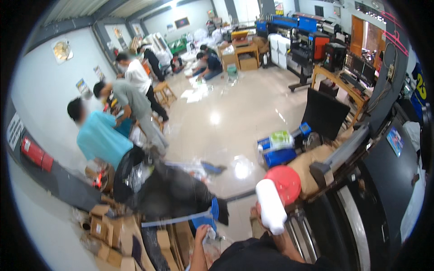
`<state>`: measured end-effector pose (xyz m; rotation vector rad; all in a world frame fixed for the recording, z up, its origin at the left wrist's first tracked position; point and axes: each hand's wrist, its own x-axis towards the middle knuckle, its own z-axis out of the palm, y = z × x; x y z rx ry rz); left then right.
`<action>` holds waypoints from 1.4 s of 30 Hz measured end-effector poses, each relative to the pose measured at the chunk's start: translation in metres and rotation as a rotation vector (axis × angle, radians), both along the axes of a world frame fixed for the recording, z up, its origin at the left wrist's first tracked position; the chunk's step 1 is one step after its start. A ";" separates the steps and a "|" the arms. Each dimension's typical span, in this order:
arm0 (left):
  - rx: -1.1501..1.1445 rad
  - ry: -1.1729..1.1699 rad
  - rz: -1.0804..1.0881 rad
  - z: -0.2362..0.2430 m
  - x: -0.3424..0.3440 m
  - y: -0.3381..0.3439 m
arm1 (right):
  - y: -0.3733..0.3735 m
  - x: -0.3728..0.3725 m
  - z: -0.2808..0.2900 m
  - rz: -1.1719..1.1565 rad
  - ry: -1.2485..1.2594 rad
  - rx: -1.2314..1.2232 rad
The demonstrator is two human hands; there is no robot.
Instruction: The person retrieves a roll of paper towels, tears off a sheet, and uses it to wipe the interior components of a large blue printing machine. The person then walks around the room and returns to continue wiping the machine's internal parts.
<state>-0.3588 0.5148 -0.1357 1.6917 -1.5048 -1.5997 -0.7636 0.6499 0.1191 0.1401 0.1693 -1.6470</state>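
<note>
My right hand (257, 214) is wrapped round a white plastic bottle (270, 203), which is tilted and hides most of the fingers. Its label or cap cannot be made out. Lower and to the left, my left hand (201, 232) has its fingers curled round a small crumpled whitish piece (211, 233), perhaps cloth or paper. A blue plastic object (212, 212) lies just beyond the left hand. Behind the bottle is a round red plastic top (289, 180).
Cardboard boxes (108, 230) and a large black plastic sheet (167, 189) lie at left. A dark machine with metal rollers (300, 235) stands at right. Beyond are a blue-and-white package (276, 149), a black chair (323, 113) and several people along the left wall.
</note>
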 end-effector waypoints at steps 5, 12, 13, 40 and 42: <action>0.136 -0.098 -0.025 0.010 -0.060 -0.079 | -0.120 -0.063 0.029 -0.101 0.216 -0.098; 0.383 -0.235 -0.051 0.007 -0.109 -0.211 | -0.332 -0.149 0.006 0.054 -0.581 -0.401; 0.407 -0.238 -0.050 0.005 -0.118 -0.235 | -0.361 -0.160 -0.003 -0.047 -0.325 -0.269; -0.096 -0.532 -0.891 0.015 -0.559 -1.138 | -1.005 -0.565 0.025 -0.449 0.030 0.171; 0.156 -0.456 -0.763 0.011 -0.618 -1.156 | -1.027 -0.597 0.027 -0.462 0.063 0.048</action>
